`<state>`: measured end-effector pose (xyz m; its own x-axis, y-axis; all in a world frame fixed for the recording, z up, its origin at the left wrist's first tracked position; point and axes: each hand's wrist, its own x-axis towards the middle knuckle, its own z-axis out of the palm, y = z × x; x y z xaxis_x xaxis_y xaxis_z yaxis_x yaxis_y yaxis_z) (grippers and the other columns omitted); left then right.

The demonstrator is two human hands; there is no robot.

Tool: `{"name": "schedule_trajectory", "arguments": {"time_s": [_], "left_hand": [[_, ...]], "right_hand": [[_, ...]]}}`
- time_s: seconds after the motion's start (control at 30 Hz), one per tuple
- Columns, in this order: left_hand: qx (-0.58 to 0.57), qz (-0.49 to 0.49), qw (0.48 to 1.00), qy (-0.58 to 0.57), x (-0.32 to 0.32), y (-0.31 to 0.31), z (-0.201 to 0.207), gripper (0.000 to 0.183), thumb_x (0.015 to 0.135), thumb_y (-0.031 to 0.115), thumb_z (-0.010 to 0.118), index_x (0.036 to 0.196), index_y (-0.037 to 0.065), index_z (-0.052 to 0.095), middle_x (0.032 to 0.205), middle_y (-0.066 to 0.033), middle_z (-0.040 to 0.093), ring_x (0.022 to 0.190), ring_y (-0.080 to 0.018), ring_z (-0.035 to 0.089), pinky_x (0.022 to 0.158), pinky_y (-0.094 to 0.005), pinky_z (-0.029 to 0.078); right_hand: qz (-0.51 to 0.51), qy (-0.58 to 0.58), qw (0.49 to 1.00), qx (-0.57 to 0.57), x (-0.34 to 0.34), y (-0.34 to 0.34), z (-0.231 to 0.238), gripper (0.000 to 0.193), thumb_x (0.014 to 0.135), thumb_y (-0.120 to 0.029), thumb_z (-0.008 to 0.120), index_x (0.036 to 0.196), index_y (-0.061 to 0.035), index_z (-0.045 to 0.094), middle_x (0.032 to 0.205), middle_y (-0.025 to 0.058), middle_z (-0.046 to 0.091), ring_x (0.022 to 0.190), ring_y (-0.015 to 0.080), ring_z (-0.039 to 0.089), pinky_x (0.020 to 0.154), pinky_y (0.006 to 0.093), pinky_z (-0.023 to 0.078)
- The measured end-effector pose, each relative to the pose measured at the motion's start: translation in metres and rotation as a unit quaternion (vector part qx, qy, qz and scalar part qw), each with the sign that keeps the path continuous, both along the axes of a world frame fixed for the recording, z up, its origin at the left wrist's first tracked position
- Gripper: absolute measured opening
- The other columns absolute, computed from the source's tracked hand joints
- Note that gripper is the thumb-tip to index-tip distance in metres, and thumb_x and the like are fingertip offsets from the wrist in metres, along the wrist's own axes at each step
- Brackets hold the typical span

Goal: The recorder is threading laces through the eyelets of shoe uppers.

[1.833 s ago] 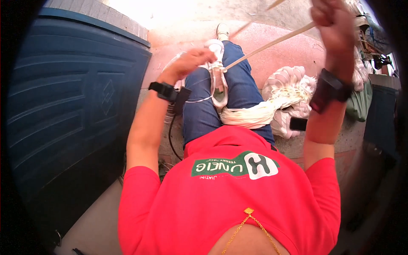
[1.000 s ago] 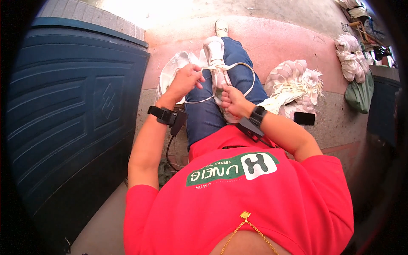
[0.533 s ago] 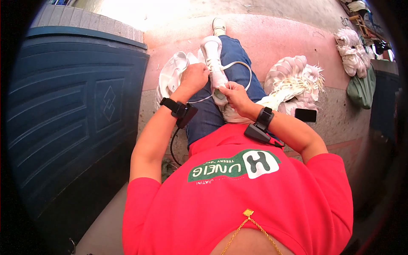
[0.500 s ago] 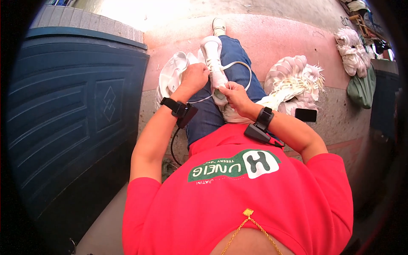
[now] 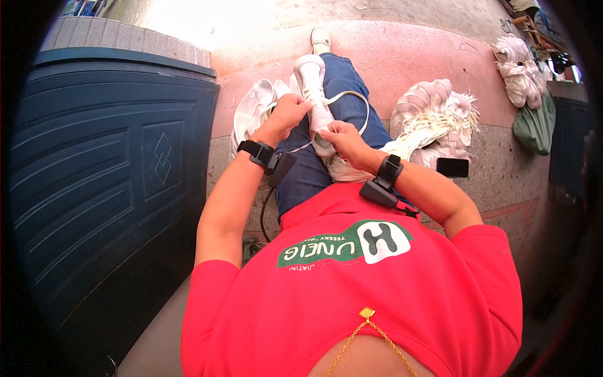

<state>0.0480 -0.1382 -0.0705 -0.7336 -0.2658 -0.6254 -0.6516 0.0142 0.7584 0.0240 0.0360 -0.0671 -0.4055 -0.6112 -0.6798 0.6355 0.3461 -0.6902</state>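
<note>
Lace, flat white strip [image 5: 347, 93], now loops slack: pull looks done. Right hand [image 5: 347, 142] pinches white lace-up shoe [image 5: 321, 118]; left hand's [image 5: 286, 117] grip narrow at shoe's side, contents unclear.

A white lace-up shoe [image 5: 309, 72] lies between blue denim-clad legs [image 5: 304, 179]. The bare left hand [image 5: 290, 115], fingers bunched, is at its middle; the bare right hand [image 5: 343, 139] pinches its near end. A flat cream lace [image 5: 347, 93] loops over the right leg. Rightward, bundled white shoe pieces [image 5: 418, 108] lie beside a black rectangular phone [image 5: 452, 167].

Shoe [image 5: 319, 115] btwn hands [image 5: 289, 115], phone [image 5: 452, 167] to R
</note>
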Motion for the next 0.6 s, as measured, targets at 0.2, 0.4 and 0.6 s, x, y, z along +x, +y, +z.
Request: {"name": "schedule_trajectory", "arguments": {"time_s": [0.2,0.4,0.6], "left_hand": [[-0.179,-0.063,0.981,0.026,-0.003,0.007,-0.004,0.018,0.073,0.017,0.061,0.069,0.0,0.059,0.06,-0.0009,0.053,0.051,-0.0109,0.048,0.047,-0.0266,0.039],[-0.199,-0.013,0.977,0.073,-0.004,0.017,0.0,0.017,0.072,0.014,0.061,0.076,-0.002,0.064,0.066,-0.0066,0.061,0.06,-0.0113,0.054,0.054,-0.026,0.043],[-0.323,-0.05,0.934,0.143,-0.004,0.024,-0.001,0.018,0.07,0.012,0.062,0.083,-0.001,0.063,0.071,-0.0118,0.063,0.065,-0.0175,0.06,0.063,-0.0287,0.047]], "right_hand": [[-0.006,0.038,0.999,-0.01,-0.001,-0.001,0.013,0.017,0.081,-0.019,0.055,0.076,-0.0028,0.055,0.065,-0.0009,0.053,0.058,0.0075,0.049,0.049,0.0235,0.039],[0.068,0.257,0.964,0.011,0.001,-0.007,-0.014,0.024,0.079,-0.023,0.054,0.073,0.0006,0.054,0.065,0.0117,0.057,0.056,0.0195,0.054,0.052,0.0327,0.041],[0.133,0.368,0.917,0.07,0.0,-0.006,-0.01,0.03,0.079,-0.03,0.05,0.076,-0.0012,0.056,0.073,0.0216,0.058,0.069,0.0378,0.056,0.061,0.0436,0.043]]}}
